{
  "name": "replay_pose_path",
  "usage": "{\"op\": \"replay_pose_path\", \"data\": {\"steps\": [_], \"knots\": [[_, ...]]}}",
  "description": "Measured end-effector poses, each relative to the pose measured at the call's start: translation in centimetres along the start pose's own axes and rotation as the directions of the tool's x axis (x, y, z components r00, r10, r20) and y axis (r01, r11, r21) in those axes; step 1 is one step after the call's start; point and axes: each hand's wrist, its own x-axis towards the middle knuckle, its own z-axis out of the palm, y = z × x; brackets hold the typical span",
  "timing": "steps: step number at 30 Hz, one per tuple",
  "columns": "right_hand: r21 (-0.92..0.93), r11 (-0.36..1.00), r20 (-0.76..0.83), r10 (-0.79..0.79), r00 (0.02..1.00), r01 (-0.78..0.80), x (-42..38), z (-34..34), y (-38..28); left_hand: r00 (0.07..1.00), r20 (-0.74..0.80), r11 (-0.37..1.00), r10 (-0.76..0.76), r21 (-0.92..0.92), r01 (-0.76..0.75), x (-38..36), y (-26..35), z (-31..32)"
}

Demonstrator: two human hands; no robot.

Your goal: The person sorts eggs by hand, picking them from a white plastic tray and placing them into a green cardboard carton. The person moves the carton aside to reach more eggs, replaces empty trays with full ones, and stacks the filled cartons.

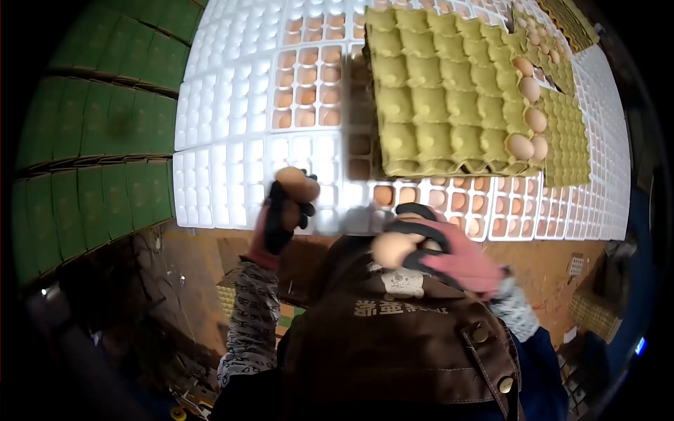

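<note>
My left hand (pixel 282 216), in a black and pink glove, is closed on brown eggs (pixel 295 182) over the front row of white foam trays (pixel 242 184). At least two eggs seem to be in its grip, partly hidden by the fingers. My right hand (pixel 456 254), gloved alike, is closed on an egg (pixel 393 250) in front of my brown apron (pixel 400 351). A second egg shows between its fingers. Just beyond that hand, front trays hold brown eggs (pixel 458 202) in their pockets. Further left, another tray holds several eggs (pixel 307 76).
A yellow-green pulp egg tray stack (pixel 449 91) lies across the foam trays, with several loose eggs (pixel 536 121) along its right side. More pulp trays (pixel 567 140) lie further right. Green boxes (pixel 84 210) are stacked at the left edge.
</note>
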Motion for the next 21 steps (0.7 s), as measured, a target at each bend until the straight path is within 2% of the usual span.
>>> {"op": "replay_pose_path", "data": {"steps": [1, 2, 3, 4, 5, 7, 8, 10, 11, 12, 14, 15, 16, 17, 19, 20, 21], "knots": [[-0.245, 0.966, -0.080, -0.104, 0.991, 0.081, 2.5, 2.8, 1.7, 0.989, -0.011, 0.982, -0.150, -0.122, 0.148, -0.3, -1.7, -1.5], [-0.487, 0.872, -0.244, -0.085, 0.966, -0.046, 4.7, 5.0, 3.6, 0.984, -0.061, 0.981, -0.169, -0.111, 0.162, -0.1, -3.6, -2.1], [-0.696, 0.714, -0.310, -0.204, 0.929, -0.076, 7.2, 6.2, 4.9, 0.987, -0.118, 0.993, -0.113, 0.008, 0.114, 0.5, -7.6, -4.5], [-0.841, 0.514, -0.369, -0.318, 0.873, -0.169, 9.6, 7.4, 6.2, 0.987, -0.111, 0.990, -0.115, -0.095, 0.105, 1.2, -7.8, -4.1], [-0.858, 0.445, -0.408, -0.286, 0.867, -0.257, 11.5, 7.9, 7.0, 0.988, -0.101, 0.976, -0.117, -0.198, 0.095, 2.4, -7.7, -3.0], [-0.833, 0.398, -0.504, -0.258, 0.824, -0.385, 13.2, 9.0, 9.3, 0.991, -0.078, 0.988, -0.109, 0.104, 0.117, 5.5, -6.7, -2.3], [-0.827, 0.408, -0.519, -0.290, 0.804, -0.387, 13.0, 9.4, 9.2, 0.980, 0.039, 0.978, -0.198, 0.070, 0.195, 6.1, -5.4, -2.1], [-0.816, 0.434, -0.543, -0.349, 0.763, -0.382, 12.0, 9.9, 8.9, 0.980, 0.020, 0.957, -0.198, 0.222, 0.188, 5.2, -2.5, -1.9], [-0.840, 0.395, -0.493, -0.267, 0.828, -0.372, 11.8, 10.1, 8.7, 0.981, 0.020, 0.936, -0.193, 0.305, 0.178, 5.1, -1.8, -2.1], [-0.861, 0.361, -0.441, -0.174, 0.881, -0.359, 11.4, 10.4, 8.6, 1.000, 0.008, 0.874, 0.024, 0.486, -0.024, 4.6, -1.8, -2.5], [-0.885, 0.353, -0.328, -0.010, 0.944, -0.304, 11.0, 10.8, 9.6, 0.989, 0.141, 0.572, 0.036, 0.809, -0.136, 3.4, -1.7, -3.1], [-0.868, 0.420, -0.300, -0.019, 0.954, -0.265, 11.2, 10.6, 10.2, 0.978, 0.205, 0.372, 0.031, 0.906, -0.202, 3.0, -1.1, -3.1], [-0.774, 0.566, -0.382, -0.057, 0.923, -0.285, 11.4, 10.1, 10.6, 0.960, 0.277, 0.307, 0.039, 0.911, -0.276, 2.8, -1.4, -2.6], [-0.659, 0.698, -0.461, -0.079, 0.884, -0.281, 11.5, 9.7, 10.9, 0.955, 0.283, 0.249, -0.087, 0.935, -0.254, 2.8, -1.2, -1.9], [-0.570, 0.797, -0.607, -0.246, 0.756, -0.199, 11.3, 9.2, 11.6, 0.974, 0.224, 0.235, -0.020, 0.948, -0.214, 3.2, -1.0, -0.9], [-0.717, 0.683, -0.545, -0.425, 0.722, -0.139, 11.2, 8.7, 12.4, 0.977, 0.190, 0.329, 0.096, 0.920, -0.212, 3.3, -1.2, -1.0], [-0.807, 0.583, -0.421, -0.460, 0.782, -0.092, 11.2, 7.8, 13.5, 0.968, 0.142, 0.425, 0.206, 0.878, -0.219, 3.3, -1.6, -1.3]]}}
